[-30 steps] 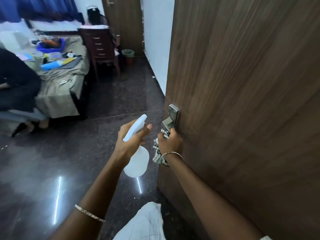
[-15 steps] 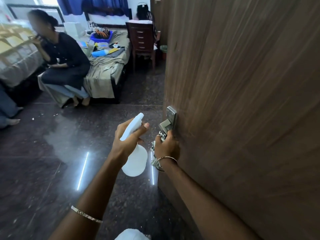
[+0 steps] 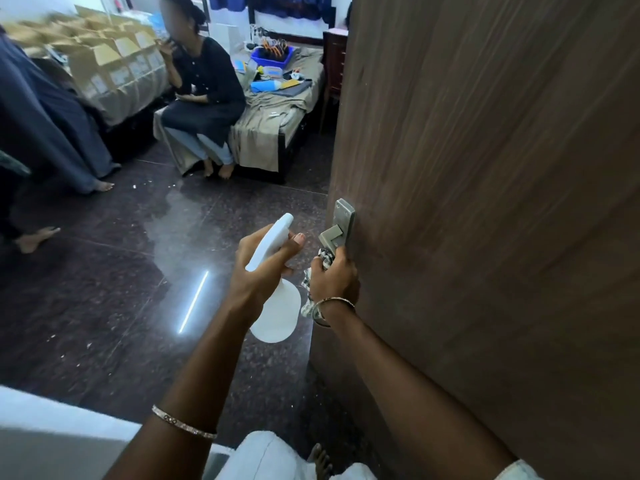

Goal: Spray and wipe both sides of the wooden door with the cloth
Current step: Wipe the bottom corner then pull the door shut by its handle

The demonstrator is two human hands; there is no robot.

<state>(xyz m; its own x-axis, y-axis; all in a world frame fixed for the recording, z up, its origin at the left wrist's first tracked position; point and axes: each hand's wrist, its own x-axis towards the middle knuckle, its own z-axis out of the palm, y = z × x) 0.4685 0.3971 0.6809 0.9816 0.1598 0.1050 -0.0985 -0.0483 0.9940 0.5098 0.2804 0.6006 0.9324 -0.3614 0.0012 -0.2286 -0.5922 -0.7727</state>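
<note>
The dark wooden door [image 3: 485, 202] fills the right half of the view, its free edge facing me. A metal handle [image 3: 337, 230] sits on that edge. My right hand [image 3: 334, 275] grips the door edge just under the handle, with a checked cloth [image 3: 320, 268] bunched in its fingers. My left hand [image 3: 266, 268] holds a white spray bottle [image 3: 275, 311] by its neck, just left of the door edge, nozzle pointing up and away.
Dark polished floor [image 3: 138, 289] spreads to the left. A bed [image 3: 273, 109] with clutter and a blue tray stands at the back; a person [image 3: 204, 95] sits on its edge. Another person [image 3: 38, 126] in dark blue stands at far left. A pale surface [image 3: 52, 434] lies at bottom left.
The view has swung left and the door now hides more of the room behind it. Both hands keep the same hold on bottle, cloth and door edge.
</note>
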